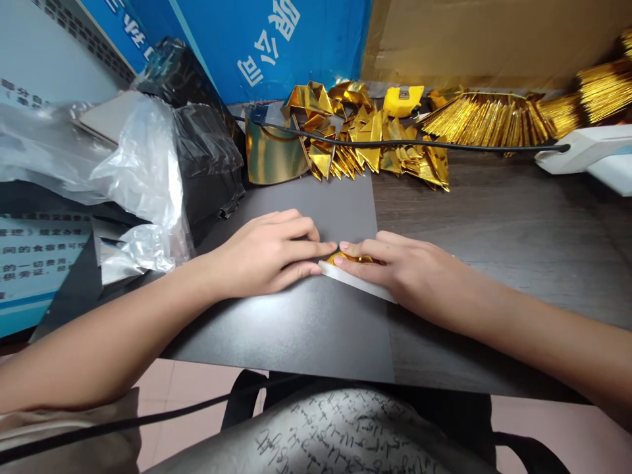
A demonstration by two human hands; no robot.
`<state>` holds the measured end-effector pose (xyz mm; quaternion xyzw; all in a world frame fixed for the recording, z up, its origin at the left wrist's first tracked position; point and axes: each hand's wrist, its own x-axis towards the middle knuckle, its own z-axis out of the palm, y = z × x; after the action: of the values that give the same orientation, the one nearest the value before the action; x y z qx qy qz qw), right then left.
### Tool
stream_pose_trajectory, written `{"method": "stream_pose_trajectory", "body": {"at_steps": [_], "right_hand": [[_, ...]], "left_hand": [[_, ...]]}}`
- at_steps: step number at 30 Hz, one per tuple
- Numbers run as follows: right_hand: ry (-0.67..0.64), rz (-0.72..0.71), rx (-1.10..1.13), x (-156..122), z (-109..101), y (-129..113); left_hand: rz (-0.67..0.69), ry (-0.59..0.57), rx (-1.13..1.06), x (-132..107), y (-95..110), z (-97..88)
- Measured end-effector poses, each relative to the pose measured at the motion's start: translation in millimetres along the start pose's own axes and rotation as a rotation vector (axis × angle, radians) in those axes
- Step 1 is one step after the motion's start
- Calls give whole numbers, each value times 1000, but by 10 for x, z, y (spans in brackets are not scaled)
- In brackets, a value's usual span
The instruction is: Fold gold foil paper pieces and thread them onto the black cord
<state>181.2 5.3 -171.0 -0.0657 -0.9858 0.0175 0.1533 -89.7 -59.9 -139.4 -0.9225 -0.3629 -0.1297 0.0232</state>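
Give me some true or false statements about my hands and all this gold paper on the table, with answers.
1. The left hand and the right hand both press on one small gold foil piece. True.
2. The left hand holds scissors. False: it lies flat, fingertips at the foil piece.
3. A black cable runs over the pile of folded gold pieces to a white device. True.
4. That pile lies at the near table edge. False: it lies at the far side, before a blue box.
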Motion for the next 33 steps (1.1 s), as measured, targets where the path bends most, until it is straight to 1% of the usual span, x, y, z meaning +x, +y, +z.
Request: {"method": "stream_pose_trajectory", "body": {"at_steps": [3,6,10,13,19,23,30,33], "right_hand": [[27,-17,19,-14,27,29],[52,-29,66,-29,36,72],[43,-47,67,-26,-21,109],[37,-18,61,-28,-73,132],[25,44,-10,-101,-62,235],[24,34,-56,-122,-42,288],[47,30,-60,-120,-55,266],[35,61,-23,-122,-57,253]], "left_hand": [[33,-37,7,11,43,35],[30,-77,74,12,91,31],[35,-100,201,14,148,19],[42,-104,242,18,172,19],[42,-116,223,15,176,9],[35,-115,210,16,176,4],[39,-116,197,9,168,11],[38,-112,201,9,166,11]]}}
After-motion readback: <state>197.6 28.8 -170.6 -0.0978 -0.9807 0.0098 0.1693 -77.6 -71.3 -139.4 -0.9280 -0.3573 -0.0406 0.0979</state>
